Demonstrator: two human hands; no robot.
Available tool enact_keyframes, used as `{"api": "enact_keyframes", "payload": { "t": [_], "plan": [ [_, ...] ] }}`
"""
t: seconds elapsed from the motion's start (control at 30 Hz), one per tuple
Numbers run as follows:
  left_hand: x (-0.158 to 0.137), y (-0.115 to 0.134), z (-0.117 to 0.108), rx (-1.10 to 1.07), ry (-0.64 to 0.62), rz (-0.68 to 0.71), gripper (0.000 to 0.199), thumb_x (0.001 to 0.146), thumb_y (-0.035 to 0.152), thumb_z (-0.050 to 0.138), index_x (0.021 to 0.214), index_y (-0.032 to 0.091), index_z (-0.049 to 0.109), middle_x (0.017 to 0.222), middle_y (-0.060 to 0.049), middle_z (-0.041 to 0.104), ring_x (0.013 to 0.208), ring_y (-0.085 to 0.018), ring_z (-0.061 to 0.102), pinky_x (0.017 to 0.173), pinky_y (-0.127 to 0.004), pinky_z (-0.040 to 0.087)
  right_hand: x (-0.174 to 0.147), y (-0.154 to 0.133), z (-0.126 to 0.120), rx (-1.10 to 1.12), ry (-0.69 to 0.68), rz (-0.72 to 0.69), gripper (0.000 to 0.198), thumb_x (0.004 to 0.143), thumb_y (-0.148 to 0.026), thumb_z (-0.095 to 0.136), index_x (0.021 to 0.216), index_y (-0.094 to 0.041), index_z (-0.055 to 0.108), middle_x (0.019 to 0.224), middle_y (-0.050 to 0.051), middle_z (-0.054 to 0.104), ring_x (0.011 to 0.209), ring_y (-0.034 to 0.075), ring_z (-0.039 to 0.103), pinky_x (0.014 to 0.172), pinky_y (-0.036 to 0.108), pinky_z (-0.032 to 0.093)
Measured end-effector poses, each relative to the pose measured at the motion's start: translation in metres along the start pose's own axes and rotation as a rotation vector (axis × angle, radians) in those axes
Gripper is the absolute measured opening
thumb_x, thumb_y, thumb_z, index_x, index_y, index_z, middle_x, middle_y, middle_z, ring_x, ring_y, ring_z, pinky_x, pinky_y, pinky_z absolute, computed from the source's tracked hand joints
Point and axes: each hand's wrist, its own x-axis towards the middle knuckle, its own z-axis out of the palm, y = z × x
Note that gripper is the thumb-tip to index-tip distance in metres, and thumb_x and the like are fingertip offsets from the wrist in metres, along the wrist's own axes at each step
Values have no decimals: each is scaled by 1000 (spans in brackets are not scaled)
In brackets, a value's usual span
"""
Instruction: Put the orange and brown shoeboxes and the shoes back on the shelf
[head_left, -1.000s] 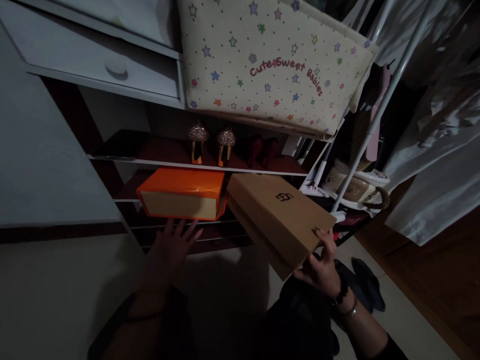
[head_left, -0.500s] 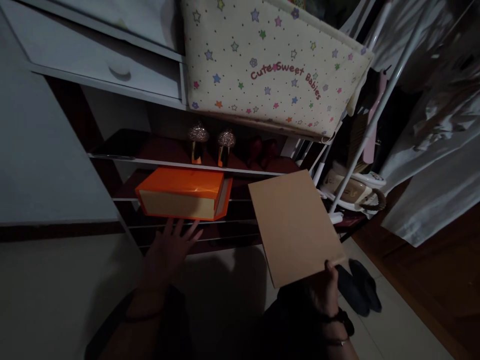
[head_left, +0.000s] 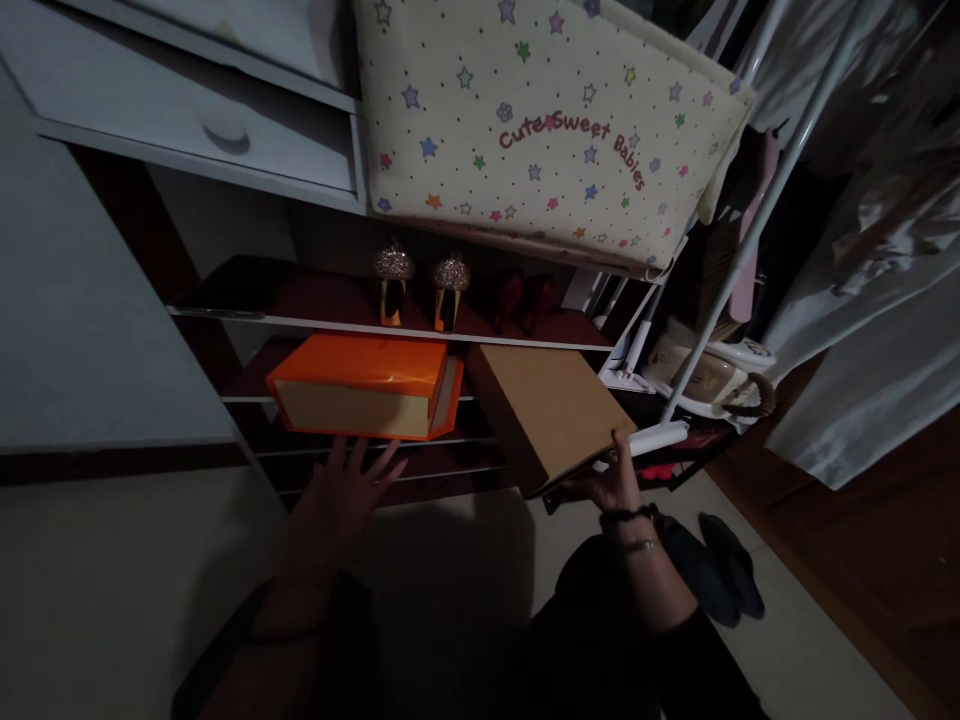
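A brown cardboard box (head_left: 559,405) is in my right hand (head_left: 611,480), gripped at its near right corner with the thumb on top. Its far end reaches in under the edge of a shelf, tilted a little. My left hand (head_left: 341,500) has its fingers spread, just below the front of an orange box (head_left: 360,365). Whether the fingertips touch that box I cannot tell. The orange box has a pale front side and juts out from a lower shelf (head_left: 244,398), with an orange flap standing at its right end.
On the shelf above stand a pair of glittery heeled shoes (head_left: 450,290) and dark red shoes (head_left: 525,300). A star-print fabric bin (head_left: 555,140) overhangs them. Metal poles (head_left: 750,240), a beige pot-like item (head_left: 686,365) and dark slippers (head_left: 727,565) are at the right.
My right hand has moved forward and slightly left, pushing the cardboard box toward the shelf and tipping it flatter. My left hand and the orange box have hardly moved.
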Motion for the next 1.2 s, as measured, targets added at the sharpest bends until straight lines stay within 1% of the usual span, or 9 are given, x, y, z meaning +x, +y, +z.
{"api": "enact_keyframes", "payload": {
  "t": [0.27,0.4,0.53,0.6,0.67,0.77,0.83,1.0,1.2],
  "plan": [
    [5,-1,-7,47,-2,10,48,86,58,73,131,41,66,159,0,52,161,-39,22,123,-68,31,68,-29,53,-173,60,-158,39,88,-53,70,110,-21,66,97,7,72,92,25,70,88,49,61],
    [9,1,-11,52,6,4,48,86,61,71,128,37,68,160,-4,52,160,-38,26,125,-69,26,63,-3,39,-240,166,-247,35,89,-53,59,106,-23,65,97,5,70,91,22,68,87,45,58],
    [12,3,-13,61,38,7,46,86,61,70,124,35,70,158,-7,53,156,-39,35,126,-71,19,29,54,20,-331,298,-407,35,86,-52,58,108,-26,61,104,3,69,100,22,64,92,44,54],
    [13,2,-14,62,56,25,46,85,61,71,123,35,71,156,-7,55,152,-40,41,126,-72,17,4,85,29,-431,171,-501,39,77,-45,75,106,-22,65,107,5,70,105,23,64,98,42,52],
    [15,2,-17,57,68,36,49,85,65,70,124,36,71,154,-7,56,150,-39,45,126,-72,19,-20,107,57,-768,-186,-817,41,88,-42,69,123,-21,64,117,10,69,113,26,64,103,46,51],
    [17,2,-23,43,63,35,48,88,67,66,123,34,71,149,-8,61,142,-36,53,121,-67,34,-44,123,123,-1193,-571,-1253,61,93,-35,67,150,-18,51,144,18,57,138,31,51,117,51,43],
    [18,2,-27,27,59,10,46,90,64,64,120,31,72,141,-9,66,131,-32,62,111,-58,48,-48,131,169,-1480,-727,-1415,69,97,-32,63,159,-15,40,157,21,48,149,34,40,125,56,33],
    [13,5,-26,-26,14,-30,58,88,70,64,118,22,72,129,-15,71,114,-31,68,95,-50,58,-22,162,232,-1797,-777,-1620,68,106,-17,43,169,-27,19,171,16,33,160,32,26,127,57,25],
    [9,5,-20,-1,90,-133,63,91,77,53,109,20,73,125,-17,72,120,-34,66,102,-58,53,0,177,219,-1887,-696,-1680,65,109,-21,37,170,-33,17,165,20,41,152,38,36,117,60,33]
  ]
}}
